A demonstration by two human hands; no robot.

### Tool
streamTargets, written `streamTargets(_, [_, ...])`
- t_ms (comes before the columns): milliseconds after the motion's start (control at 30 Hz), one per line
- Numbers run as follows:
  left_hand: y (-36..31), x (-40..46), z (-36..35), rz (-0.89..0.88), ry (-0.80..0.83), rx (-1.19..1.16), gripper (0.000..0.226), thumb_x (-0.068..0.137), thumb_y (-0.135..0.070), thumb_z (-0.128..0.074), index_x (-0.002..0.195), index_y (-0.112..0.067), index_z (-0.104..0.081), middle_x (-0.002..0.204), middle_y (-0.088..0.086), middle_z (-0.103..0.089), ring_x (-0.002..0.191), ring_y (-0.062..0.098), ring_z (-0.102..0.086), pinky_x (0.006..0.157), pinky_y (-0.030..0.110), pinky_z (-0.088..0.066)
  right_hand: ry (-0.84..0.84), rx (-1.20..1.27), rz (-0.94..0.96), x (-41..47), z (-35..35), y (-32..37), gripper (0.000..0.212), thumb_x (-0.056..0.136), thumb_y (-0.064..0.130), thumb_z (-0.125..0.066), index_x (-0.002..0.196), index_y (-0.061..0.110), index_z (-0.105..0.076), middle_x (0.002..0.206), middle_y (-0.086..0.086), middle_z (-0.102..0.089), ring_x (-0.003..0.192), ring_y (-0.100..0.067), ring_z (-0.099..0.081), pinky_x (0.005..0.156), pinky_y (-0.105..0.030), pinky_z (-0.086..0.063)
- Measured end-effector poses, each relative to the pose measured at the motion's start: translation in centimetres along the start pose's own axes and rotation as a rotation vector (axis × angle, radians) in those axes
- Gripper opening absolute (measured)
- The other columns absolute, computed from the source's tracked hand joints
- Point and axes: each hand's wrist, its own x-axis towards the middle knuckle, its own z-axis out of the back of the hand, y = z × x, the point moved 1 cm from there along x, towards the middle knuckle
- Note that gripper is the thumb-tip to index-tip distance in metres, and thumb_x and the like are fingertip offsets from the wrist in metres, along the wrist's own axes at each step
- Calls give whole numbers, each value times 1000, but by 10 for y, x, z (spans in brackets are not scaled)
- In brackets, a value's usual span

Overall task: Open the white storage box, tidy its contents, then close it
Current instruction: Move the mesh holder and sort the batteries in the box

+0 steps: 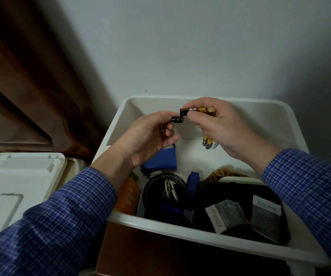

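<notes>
Above white box, both hands pinch batteries

Home room corner, brown curtain, plain wall, household-clutter box

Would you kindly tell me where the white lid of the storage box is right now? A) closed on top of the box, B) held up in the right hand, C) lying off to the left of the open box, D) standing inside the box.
C: the white lid lies flat to the left of the open white storage box, while both hands hold batteries above it.
</notes>
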Motion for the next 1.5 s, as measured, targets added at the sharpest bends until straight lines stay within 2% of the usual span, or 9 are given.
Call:
streamTargets(200, [3, -2, 1, -173, -38, 169, 25, 96, -3, -60, 78, -12, -75, 84, 8, -60, 74, 13, -56, 71, 25, -57, 132, -75, -50, -3, -3, -2, 12, 87, 26, -68, 89, 19, -78, 54, 20, -57, 48, 4, -51, 51, -9, -38])
streamTargets(367, [8, -2, -2, -272, -117, 341, 17, 95, -7, -64, 108, -4, -74, 108, 25, -70, 89, 25, -58, 71, 27, -57, 88, -284, -113, -5, -5, -5, 31, 88, 43, -68, 75, 14, -72, 60, -2, -47, 57, -18, -39, 58, -35, -34])
streamTargets(567, [13, -1, -1, -275, -102, 372, 18, 98, -11, -61, 103, -2, -76, 86, 22, -64, 78, 27, -52, 65, 24, -55, 51, -288, -42, -6, -9, -7, 31, 91, 35, -69, 68, 14, -70, 50, 7, -45, 43, -6, -33, 44, -14, -28])
streamTargets(700, [17, 2, 2, -244, -132, 420, 19, 100, -18, -60, 97, -17, -79, 77, -1, -67, 66, 7, -54, 63, 21, -52, -32, -236, -54, -6, -10, -10, 29, 91, 38, -69, 69, 18, -74, 57, -2, -59, 47, -7, -40, 44, -15, -33])
streamTargets(867, [22, 3, -1, -208, -81, 418, 22, 102, -11, -53, 106, -5, -74, 85, 7, -70, 68, 8, -57, 66, 21, -52, -27, -147, -113, -5, -11, -11, 6, 93, 23, -69, 89, 28, -71, 68, 8, -74, 57, 10, -61, 57, -12, -37])
streamTargets(1200, [18, 1, -7, -105, 22, 310, 24, 106, -5, -41, 96, -7, -63, 83, 9, -59, 66, 15, -56, 62, 24, -52, 76, 332, -296, -1, -15, -5, 30, 101, 21, -54, 105, -7, -62, 77, -10, -58, 57, -14, -46, 47, -23, -36])
streamTargets(1333, [19, 2, -6, -111, -51, 347, 17, 107, -8, -37, 105, -6, -54, 89, 15, -62, 63, 21, -62, 59, 30, -55, -59, 99, -250, 0, -13, -11, 35, 106, 36, -43, 108, 13, -70, 98, 4, -71, 90, -8, -65, 81, -28, -52])
streamTargets(1433, [22, 1, -8, -82, -13, 374, 14, 107, -9, -38, 107, -5, -52, 96, 19, -66, 69, 25, -68, 65, 32, -59, -42, -103, -217, 1, -13, -11, 33, 104, 46, -43, 99, 30, -71, 103, 20, -68, 98, 6, -58, 80, -23, -44])
streamTargets(1500, [22, -1, -10, -57, 51, 357, 17, 108, -10, -38, 106, -6, -55, 95, 18, -69, 71, 25, -71, 65, 30, -59, -9, -141, -195, 0, -15, -12, 35, 103, 47, -46, 90, 24, -70, 79, 19, -66, 76, 7, -58, 70, -19, -42])
